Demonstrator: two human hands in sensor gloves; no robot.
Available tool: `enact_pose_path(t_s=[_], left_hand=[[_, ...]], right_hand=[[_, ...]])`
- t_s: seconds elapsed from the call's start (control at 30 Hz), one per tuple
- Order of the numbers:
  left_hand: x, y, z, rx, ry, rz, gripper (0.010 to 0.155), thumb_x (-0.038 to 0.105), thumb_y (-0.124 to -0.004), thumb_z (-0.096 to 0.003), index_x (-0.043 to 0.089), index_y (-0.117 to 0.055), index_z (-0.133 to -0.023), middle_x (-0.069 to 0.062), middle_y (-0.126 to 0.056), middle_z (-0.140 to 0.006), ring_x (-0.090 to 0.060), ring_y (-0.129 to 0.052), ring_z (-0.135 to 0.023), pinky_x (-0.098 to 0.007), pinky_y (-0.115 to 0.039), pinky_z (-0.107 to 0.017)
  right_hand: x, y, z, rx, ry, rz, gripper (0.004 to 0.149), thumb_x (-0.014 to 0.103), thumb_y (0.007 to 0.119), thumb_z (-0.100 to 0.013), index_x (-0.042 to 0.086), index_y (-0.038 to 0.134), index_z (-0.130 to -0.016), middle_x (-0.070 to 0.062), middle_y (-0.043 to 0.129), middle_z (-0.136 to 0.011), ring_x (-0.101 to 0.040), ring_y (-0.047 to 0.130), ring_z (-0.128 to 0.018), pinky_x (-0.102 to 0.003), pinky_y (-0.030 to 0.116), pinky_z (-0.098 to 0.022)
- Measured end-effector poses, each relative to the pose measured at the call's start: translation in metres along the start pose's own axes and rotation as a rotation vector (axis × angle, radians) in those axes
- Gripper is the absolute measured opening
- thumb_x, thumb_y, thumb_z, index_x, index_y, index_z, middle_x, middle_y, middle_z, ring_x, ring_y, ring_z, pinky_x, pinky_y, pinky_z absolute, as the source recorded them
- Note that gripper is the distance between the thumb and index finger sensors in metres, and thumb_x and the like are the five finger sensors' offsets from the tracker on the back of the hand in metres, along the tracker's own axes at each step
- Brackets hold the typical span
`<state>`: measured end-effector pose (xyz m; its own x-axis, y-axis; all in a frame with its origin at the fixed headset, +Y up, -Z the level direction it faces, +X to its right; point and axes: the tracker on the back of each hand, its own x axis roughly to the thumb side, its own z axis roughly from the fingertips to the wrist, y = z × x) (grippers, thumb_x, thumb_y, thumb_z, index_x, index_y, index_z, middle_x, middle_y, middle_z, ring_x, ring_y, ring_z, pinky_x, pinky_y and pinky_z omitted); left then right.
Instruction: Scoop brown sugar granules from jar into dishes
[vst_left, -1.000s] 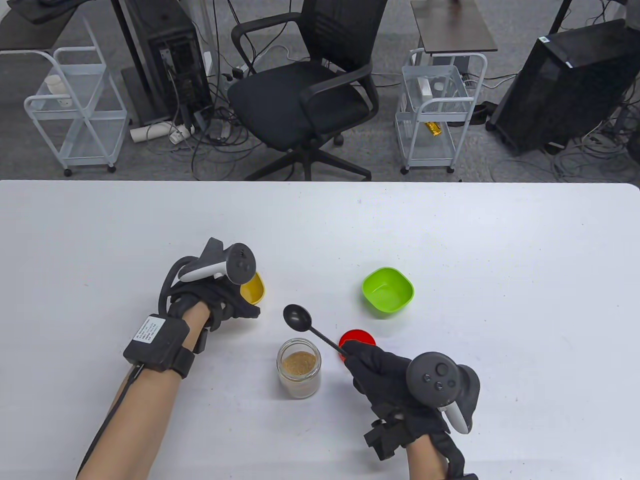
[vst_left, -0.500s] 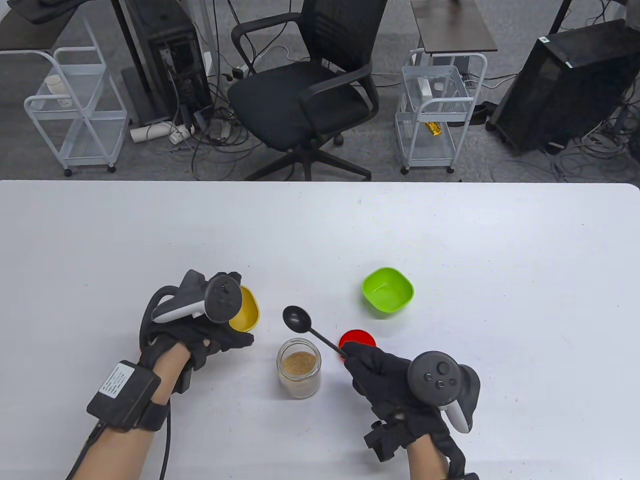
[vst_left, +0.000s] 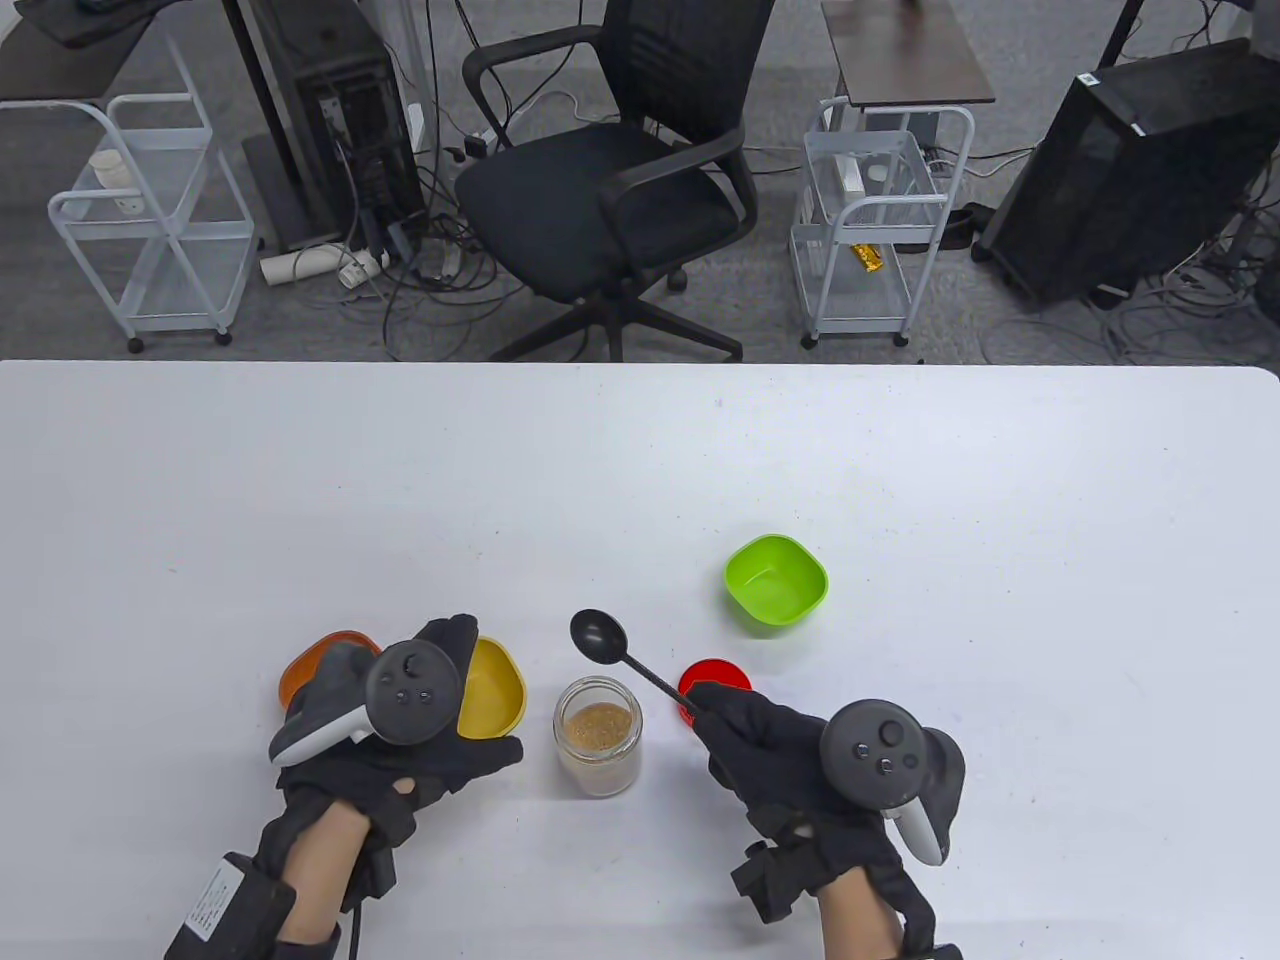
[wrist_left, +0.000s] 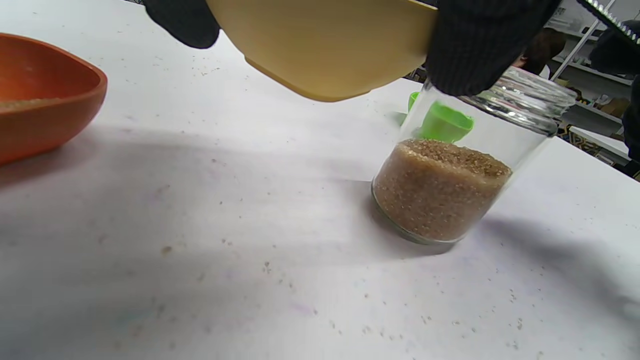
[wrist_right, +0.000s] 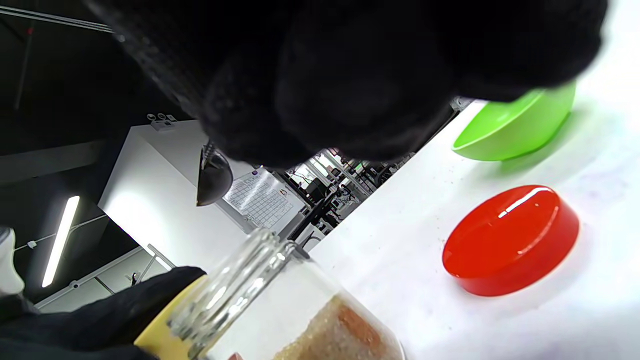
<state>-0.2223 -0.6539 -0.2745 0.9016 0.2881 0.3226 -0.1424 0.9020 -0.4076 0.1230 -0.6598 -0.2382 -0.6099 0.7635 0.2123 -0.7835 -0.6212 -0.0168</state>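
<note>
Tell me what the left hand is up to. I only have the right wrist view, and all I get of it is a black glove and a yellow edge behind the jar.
Observer: The left hand holds the yellow dish lifted clear of the table, just left of the jar.
Operator: Check the spoon for sugar.
Observer: From the table view, the spoon in the right hand looks empty. Its bowl hangs beyond the jar, not over the mouth.
Operator: List any dishes I can't see.
Observer: One orange dish stands left of the left hand. The left wrist view seems to show a little brown sugar in it.
</note>
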Motion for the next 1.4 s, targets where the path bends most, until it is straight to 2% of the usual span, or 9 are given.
enact_pose_path(t_s=[0.5,0.6,0.67,0.8,1.03,1.27,1.4], left_hand=[[-0.003,-0.02,0.009,0.038,0.032,-0.047,0.116,0.067,-0.083,-0.0531,-0.003,-0.019,-0.119,-0.034,-0.031,-0.123,-0.058,-0.052,-0.107,-0.058,-0.066,-0.081],[-0.005,-0.022,0.004,0.019,0.048,-0.048,0.115,0.067,-0.083,-0.0533,-0.002,-0.019,-0.119,-0.034,-0.03,-0.123,-0.059,-0.051,-0.107,-0.058,-0.065,-0.081],[-0.005,-0.023,0.003,0.018,0.05,-0.05,0.115,0.067,-0.083,-0.0535,-0.002,-0.018,-0.119,-0.033,-0.029,-0.123,-0.062,-0.051,-0.107,-0.059,-0.065,-0.081],[-0.005,-0.023,0.003,0.019,0.049,-0.043,0.115,0.067,-0.082,-0.0534,-0.002,-0.018,-0.119,-0.033,-0.03,-0.123,-0.064,-0.053,-0.107,-0.059,-0.066,-0.081],[-0.004,-0.024,0.003,0.012,0.054,-0.054,0.116,0.068,-0.082,-0.0533,-0.001,-0.016,-0.119,-0.032,-0.027,-0.124,-0.056,-0.051,-0.108,-0.057,-0.064,-0.081],[-0.002,-0.025,0.003,0.012,0.051,-0.059,0.116,0.067,-0.083,-0.0533,-0.001,-0.015,-0.119,-0.032,-0.026,-0.123,-0.056,-0.049,-0.108,-0.057,-0.063,-0.082],[-0.001,-0.025,0.003,0.008,0.051,-0.065,0.117,0.068,-0.083,-0.0531,-0.001,-0.015,-0.119,-0.032,-0.025,-0.123,-0.055,-0.048,-0.108,-0.057,-0.063,-0.082]], right_hand=[[0.01,0.007,0.001,0.025,-0.025,0.115,0.039,0.044,0.083,-0.051,0.027,0.09,-0.085,0.009,0.106,-0.039,-0.015,0.104,-0.019,-0.036,0.093,-0.026],[0.013,0.001,-0.001,0.015,-0.035,0.143,0.038,0.043,0.083,-0.051,0.027,0.09,-0.085,0.009,0.106,-0.04,-0.016,0.104,-0.02,-0.037,0.092,-0.027],[0.016,-0.007,-0.003,-0.032,-0.034,0.169,0.038,0.043,0.084,-0.051,0.027,0.091,-0.085,0.009,0.106,-0.039,-0.016,0.104,-0.02,-0.037,0.092,-0.027],[0.027,-0.017,-0.009,-0.019,-0.049,0.241,0.038,0.043,0.084,-0.051,0.027,0.091,-0.085,0.009,0.106,-0.039,-0.016,0.103,-0.02,-0.037,0.092,-0.027],[0.065,-0.022,-0.019,0.096,-0.12,0.475,0.038,0.043,0.085,-0.05,0.026,0.092,-0.084,0.008,0.106,-0.038,-0.017,0.103,-0.02,-0.038,0.092,-0.027],[0.115,-0.021,-0.029,0.236,-0.188,0.783,0.038,0.042,0.085,-0.05,0.026,0.093,-0.083,0.008,0.106,-0.038,-0.018,0.103,-0.02,-0.039,0.092,-0.028],[0.133,-0.016,-0.032,0.31,-0.195,0.903,0.038,0.042,0.085,-0.05,0.026,0.093,-0.083,0.008,0.106,-0.038,-0.018,0.104,-0.021,-0.039,0.092,-0.029]])
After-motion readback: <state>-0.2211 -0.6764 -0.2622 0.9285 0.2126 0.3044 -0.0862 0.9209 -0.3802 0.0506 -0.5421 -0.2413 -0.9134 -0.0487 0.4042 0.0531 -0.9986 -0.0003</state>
